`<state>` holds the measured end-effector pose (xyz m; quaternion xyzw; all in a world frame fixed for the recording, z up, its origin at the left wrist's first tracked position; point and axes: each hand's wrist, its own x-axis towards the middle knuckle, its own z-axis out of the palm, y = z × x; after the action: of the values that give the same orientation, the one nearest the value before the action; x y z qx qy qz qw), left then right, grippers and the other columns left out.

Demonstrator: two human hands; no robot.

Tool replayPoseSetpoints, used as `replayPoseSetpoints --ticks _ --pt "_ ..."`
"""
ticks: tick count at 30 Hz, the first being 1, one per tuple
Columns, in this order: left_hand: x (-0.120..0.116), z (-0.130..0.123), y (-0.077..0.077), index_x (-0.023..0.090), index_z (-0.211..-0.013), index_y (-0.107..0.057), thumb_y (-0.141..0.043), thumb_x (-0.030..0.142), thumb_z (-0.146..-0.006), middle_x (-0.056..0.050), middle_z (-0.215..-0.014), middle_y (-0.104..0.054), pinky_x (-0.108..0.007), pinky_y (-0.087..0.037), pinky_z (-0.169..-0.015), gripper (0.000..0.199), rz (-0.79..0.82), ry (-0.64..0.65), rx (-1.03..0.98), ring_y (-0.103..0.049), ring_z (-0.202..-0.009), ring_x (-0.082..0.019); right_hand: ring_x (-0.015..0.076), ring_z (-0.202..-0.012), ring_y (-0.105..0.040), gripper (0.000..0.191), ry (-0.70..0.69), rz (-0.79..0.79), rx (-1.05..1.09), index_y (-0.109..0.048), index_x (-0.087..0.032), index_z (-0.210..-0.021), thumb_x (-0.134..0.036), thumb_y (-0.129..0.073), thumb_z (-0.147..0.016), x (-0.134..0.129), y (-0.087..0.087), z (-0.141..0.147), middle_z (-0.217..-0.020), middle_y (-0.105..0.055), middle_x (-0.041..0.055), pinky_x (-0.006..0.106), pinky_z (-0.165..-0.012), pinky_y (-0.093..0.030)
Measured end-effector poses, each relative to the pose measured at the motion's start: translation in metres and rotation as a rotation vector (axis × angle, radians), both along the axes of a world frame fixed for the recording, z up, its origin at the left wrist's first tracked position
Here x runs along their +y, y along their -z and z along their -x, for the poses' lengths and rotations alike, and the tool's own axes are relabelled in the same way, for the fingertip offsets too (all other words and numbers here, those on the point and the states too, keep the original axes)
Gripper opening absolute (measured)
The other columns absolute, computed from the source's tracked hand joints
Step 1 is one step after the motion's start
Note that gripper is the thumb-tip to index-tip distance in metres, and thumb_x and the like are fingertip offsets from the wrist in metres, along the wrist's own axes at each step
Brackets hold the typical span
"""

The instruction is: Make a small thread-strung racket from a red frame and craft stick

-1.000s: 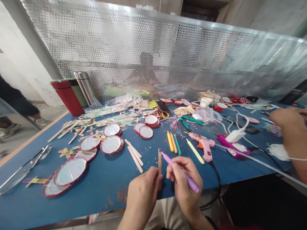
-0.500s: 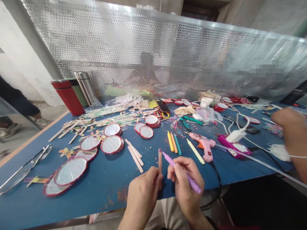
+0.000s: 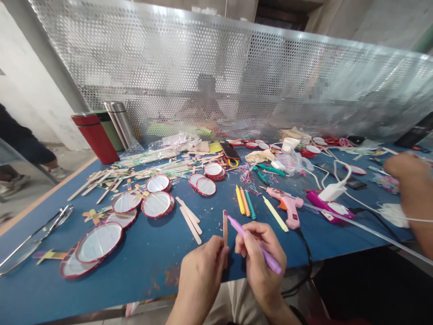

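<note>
Near the table's front edge, my left hand (image 3: 204, 266) pinches a wooden craft stick (image 3: 225, 230) upright by its lower part. The stick's top end is coloured purple. My right hand (image 3: 262, 257) grips a purple marker (image 3: 238, 226) like a pen, its tip at the stick's upper end. Several bare craft sticks (image 3: 190, 221) lie just left of my hands. Beyond my right hand are yellow, orange and teal markers (image 3: 246, 203) side by side, and a pale yellow marker (image 3: 275, 214) lies apart from them.
A pink glue gun (image 3: 287, 205) with a black cord lies right, beside a magenta power strip (image 3: 329, 210). Round red-rimmed discs (image 3: 99, 242) and eyeglasses (image 3: 37, 237) are left. Behind are loose sticks, a red flask (image 3: 95, 137) and perforated metal screen (image 3: 162, 63). Another person's arm (image 3: 412, 194) reaches in right.
The marker in my right hand has shifted slightly left, and its tip now meets the top of the stick. My left hand keeps its hold.
</note>
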<state>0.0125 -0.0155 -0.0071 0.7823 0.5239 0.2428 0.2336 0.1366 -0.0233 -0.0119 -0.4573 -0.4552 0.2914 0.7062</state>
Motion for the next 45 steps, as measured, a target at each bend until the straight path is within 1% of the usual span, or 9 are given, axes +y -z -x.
replayPoseSetpoints --ticks 2,7,12,19,24,30,36,45 --pt "0.0000 0.0003 0.0007 0.023 -0.072 -0.047 -0.035 0.025 -0.093 0.004 -0.060 -0.062 -0.020 -0.033 -0.051 0.024 -0.004 -0.001 -0.003 -0.058 -0.052 -0.011 0.0089 -0.051 -0.052 0.006 0.016 -0.004 0.014 -0.058 -0.019 -0.087 -0.024 -0.055 -0.091 -0.0005 0.0002 0.0000 -0.059 -0.055 -0.0045 0.020 -0.050 -0.041" --pt "-0.0004 0.0005 0.0014 0.023 -0.072 -0.047 -0.036 0.024 -0.093 0.004 -0.061 -0.063 -0.019 -0.034 -0.052 0.024 -0.014 0.005 -0.015 -0.058 -0.052 -0.010 0.0084 -0.051 -0.052 0.008 -0.032 -0.006 0.005 -0.059 -0.019 -0.085 -0.024 -0.055 -0.091 -0.0006 -0.0006 0.0000 -0.059 -0.055 -0.0045 0.019 -0.049 -0.040" --pt "-0.0002 0.0004 0.0010 0.023 -0.072 -0.048 -0.037 0.024 -0.093 0.004 -0.060 -0.063 -0.019 -0.033 -0.050 0.023 -0.036 -0.005 0.002 -0.058 -0.051 -0.010 0.0088 -0.050 -0.052 0.008 0.028 0.003 0.042 -0.058 -0.019 -0.084 -0.024 -0.056 -0.090 0.0001 -0.0019 0.0006 -0.058 -0.055 -0.0047 0.020 -0.049 -0.041" --pt "-0.0012 0.0016 0.0000 0.023 -0.074 -0.049 -0.035 0.025 -0.094 0.004 -0.062 -0.064 -0.018 -0.035 -0.052 0.024 -0.018 0.009 -0.006 -0.059 -0.054 -0.010 0.0093 -0.052 -0.053 0.005 -0.041 -0.052 0.023 -0.058 -0.020 -0.090 -0.023 -0.055 -0.091 0.0006 -0.0014 0.0004 -0.061 -0.056 -0.0043 0.020 -0.048 -0.041" --pt "-0.0010 0.0011 -0.0004 0.023 -0.072 -0.047 -0.036 0.024 -0.093 0.004 -0.061 -0.063 -0.019 -0.033 -0.052 0.024 -0.009 0.000 -0.004 -0.058 -0.053 -0.011 0.0091 -0.052 -0.053 0.004 -0.058 -0.042 0.019 -0.058 -0.020 -0.091 -0.024 -0.055 -0.091 0.0004 -0.0023 0.0009 -0.061 -0.057 -0.0039 0.020 -0.049 -0.042" --pt "-0.0006 0.0026 0.0018 0.023 -0.074 -0.048 -0.034 0.027 -0.095 0.004 -0.064 -0.063 -0.020 -0.034 -0.054 0.025 0.017 0.020 -0.011 -0.059 -0.056 -0.011 0.0085 -0.052 -0.053 0.005 -0.057 -0.029 0.019 -0.058 -0.021 -0.091 -0.024 -0.055 -0.091 0.0007 -0.0025 0.0006 -0.061 -0.057 -0.0041 0.020 -0.049 -0.041" --pt "-0.0010 0.0031 0.0025 0.023 -0.074 -0.048 -0.034 0.027 -0.095 0.004 -0.063 -0.063 -0.020 -0.034 -0.053 0.025 0.017 0.029 -0.006 -0.059 -0.055 -0.011 0.0084 -0.053 -0.053 0.005 -0.057 -0.027 0.014 -0.058 -0.021 -0.091 -0.024 -0.054 -0.091 0.0004 -0.0016 0.0005 -0.062 -0.057 -0.0039 0.019 -0.050 -0.041" --pt "-0.0001 0.0009 0.0020 0.023 -0.073 -0.046 -0.034 0.027 -0.093 0.004 -0.062 -0.061 -0.020 -0.034 -0.054 0.024 0.035 0.005 -0.011 -0.057 -0.055 -0.012 0.0073 -0.052 -0.052 0.006 -0.061 -0.018 0.021 -0.059 -0.020 -0.088 -0.023 -0.055 -0.091 0.0001 0.0004 -0.0004 -0.061 -0.055 -0.0046 0.018 -0.049 -0.040"
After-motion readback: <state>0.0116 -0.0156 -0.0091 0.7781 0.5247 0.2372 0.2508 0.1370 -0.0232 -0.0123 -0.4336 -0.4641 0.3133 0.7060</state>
